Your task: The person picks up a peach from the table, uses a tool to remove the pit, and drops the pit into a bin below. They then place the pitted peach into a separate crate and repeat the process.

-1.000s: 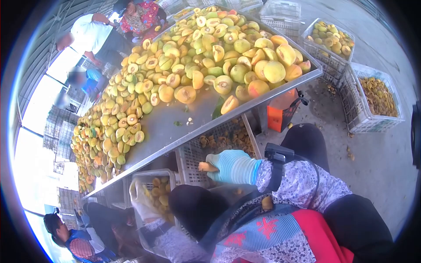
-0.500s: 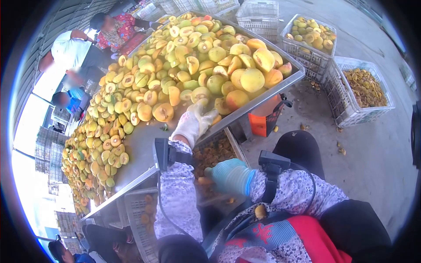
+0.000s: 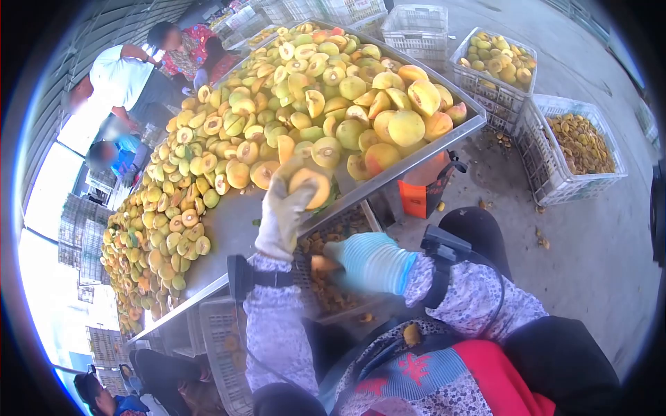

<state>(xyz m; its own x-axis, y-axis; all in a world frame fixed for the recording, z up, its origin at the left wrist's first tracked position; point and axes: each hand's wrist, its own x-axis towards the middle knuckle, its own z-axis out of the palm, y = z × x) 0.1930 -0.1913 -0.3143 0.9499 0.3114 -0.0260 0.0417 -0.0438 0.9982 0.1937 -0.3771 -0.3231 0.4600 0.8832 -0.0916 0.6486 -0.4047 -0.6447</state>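
Halved yellow-orange fruits (image 3: 243, 128) lie heaped on a metal table (image 3: 232, 215). My left hand (image 3: 281, 218), in a white glove, is above the table's near edge with its fingers closed round a halved fruit (image 3: 310, 187), cut face showing. My right hand (image 3: 368, 262), in a light blue glove, is over a crate of fruit scraps (image 3: 347, 295) below the edge. Its fingers are closed at an orange piece (image 3: 324, 263); motion blur hides its fingertips.
Crates of fruit (image 3: 496, 59) and of scraps (image 3: 583, 142) stand on the floor at right. An orange-black bag (image 3: 416, 197) hangs under the table edge. Another crate (image 3: 222, 333) is at lower left. Several people stand or sit at left, one in a white shirt (image 3: 121, 80).
My left hand has risen slightly from the table edge and moved left, now with a halved fruit in it. My right hand has shifted slightly right.
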